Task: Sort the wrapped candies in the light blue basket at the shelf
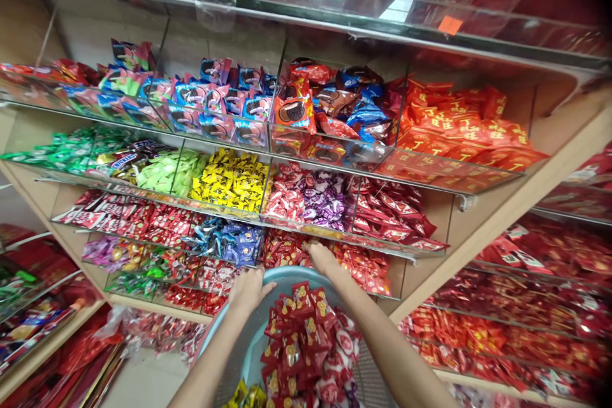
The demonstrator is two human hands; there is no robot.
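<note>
My left hand (249, 290) grips the far rim of a blue-green plastic basin (251, 344), its thumb stretched along the edge. Dark red wrapped candies (299, 344) fill much of the basin, with red-and-white candies (343, 344) on the right and a few yellow ones (246, 395) at the bottom left. Beyond the rim, my right hand (322, 259) reaches into a low shelf compartment of similar dark red candies (285, 247). Its visible fingers are curled at the packets; what they hold, if anything, is hidden.
Glass-fronted tiers hold yellow candies (232, 178), purple candies (325, 197), blue cookie packs (191, 94) and orange-red packets (461, 116). A glass shelf edge (310, 224) juts out above my right hand. More red packets fill a rack (540, 293) on the right.
</note>
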